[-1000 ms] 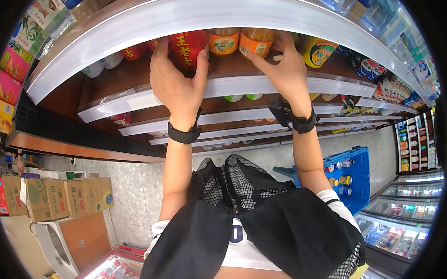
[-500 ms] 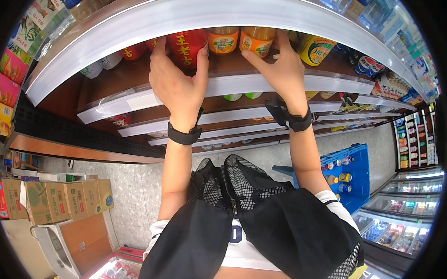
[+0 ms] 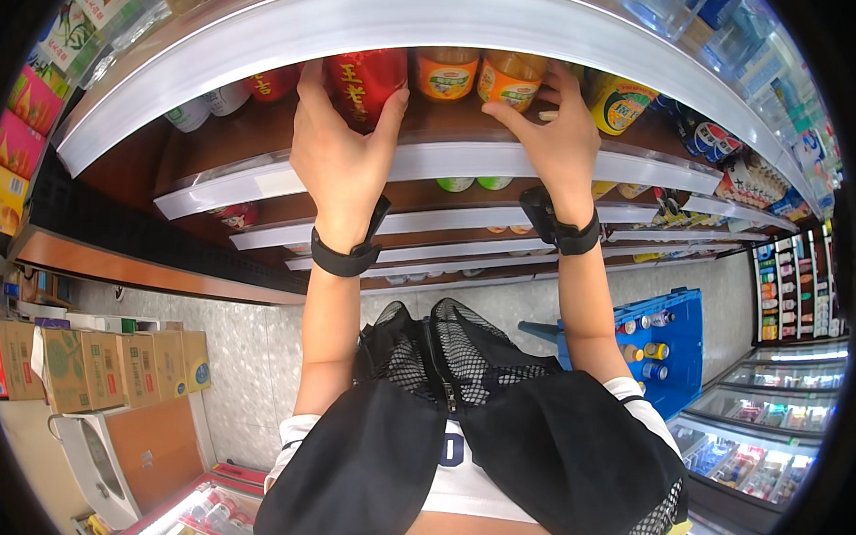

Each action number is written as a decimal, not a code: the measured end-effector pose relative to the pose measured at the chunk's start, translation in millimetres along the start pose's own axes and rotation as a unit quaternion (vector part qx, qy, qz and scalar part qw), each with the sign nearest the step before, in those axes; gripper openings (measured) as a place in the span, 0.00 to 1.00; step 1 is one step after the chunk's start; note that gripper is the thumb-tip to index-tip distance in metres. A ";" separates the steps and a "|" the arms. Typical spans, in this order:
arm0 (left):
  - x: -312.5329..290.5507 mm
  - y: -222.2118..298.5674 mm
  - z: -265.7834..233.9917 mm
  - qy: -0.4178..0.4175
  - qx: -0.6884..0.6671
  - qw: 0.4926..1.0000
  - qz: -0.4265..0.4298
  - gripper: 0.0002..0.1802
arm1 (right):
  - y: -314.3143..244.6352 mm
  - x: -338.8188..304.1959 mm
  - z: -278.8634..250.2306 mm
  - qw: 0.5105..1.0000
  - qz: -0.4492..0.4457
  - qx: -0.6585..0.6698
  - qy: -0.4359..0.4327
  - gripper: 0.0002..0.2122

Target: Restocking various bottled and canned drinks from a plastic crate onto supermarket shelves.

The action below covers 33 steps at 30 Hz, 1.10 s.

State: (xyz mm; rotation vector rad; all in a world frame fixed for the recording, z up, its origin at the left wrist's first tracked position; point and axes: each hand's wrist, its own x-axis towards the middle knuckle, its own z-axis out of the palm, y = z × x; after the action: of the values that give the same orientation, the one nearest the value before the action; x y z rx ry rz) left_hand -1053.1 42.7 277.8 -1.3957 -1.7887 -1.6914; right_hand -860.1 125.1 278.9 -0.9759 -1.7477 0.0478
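My left hand [image 3: 345, 162] is wrapped round a red drink container [image 3: 370, 86] with yellow lettering, thumb on its right side and fingers on its left. The container's top is hidden behind the shelf edge above. My right hand [image 3: 560, 140] grips an orange-labelled jar [image 3: 513, 76] between thumb and fingers. Another orange-labelled jar [image 3: 448, 73] stands between the two, touched by neither hand. All three rest on the brown shelf [image 3: 442, 121].
A pale shelf edge [image 3: 419, 13] overhangs both hands. Silver cans [image 3: 224, 98] stand to the left, a yellow container [image 3: 620, 103] to the right. Lower shelves hold more drinks. A blue crate [image 3: 681, 353] with several cans sits on the floor at right; cardboard boxes [image 3: 102, 373] are at left.
The view has shifted slightly. My right hand and its jar sit a little further right, and the gap between the red container and the middle jar looks slightly wider. Both grips stay the same.
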 end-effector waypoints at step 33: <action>6.2 -42.6 -16.9 0.108 0.029 0.985 0.129 0.40 | 6.1 -42.0 -1.5 0.983 -0.078 0.016 0.165 0.24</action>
State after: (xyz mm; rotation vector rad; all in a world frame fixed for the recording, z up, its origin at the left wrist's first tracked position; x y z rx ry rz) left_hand -1096.2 37.7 261.9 -1.3006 -1.4588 -1.5737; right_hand -851.9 102.2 244.0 -0.7721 -1.5056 -0.1765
